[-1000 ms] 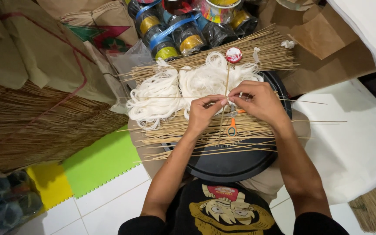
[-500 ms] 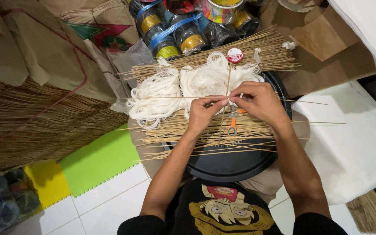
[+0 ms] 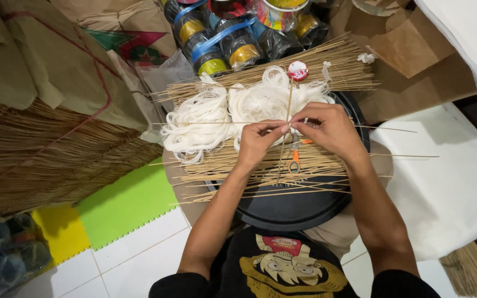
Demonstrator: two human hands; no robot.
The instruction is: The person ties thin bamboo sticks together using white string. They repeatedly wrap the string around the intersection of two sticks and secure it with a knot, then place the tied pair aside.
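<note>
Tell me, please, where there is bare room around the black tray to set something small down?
The near part of the black tray, below the sticks, is bare. So are the green mat beside the thatch and the white cloth. The tray's far half is crowded with sticks, white string and both hands.

Home craft workshop: bundled sticks (image 3: 305, 66), string skeins (image 3: 216, 116), tiled floor (image 3: 139, 248).

Blue-strapped jar pack (image 3: 222, 38), top centre

Two hands, left (image 3: 260, 142) and right (image 3: 329, 129); one black tray (image 3: 299, 207); two white string bundles (image 3: 197, 118); one orange scissors (image 3: 295, 164); sticks beyond counting.
</note>
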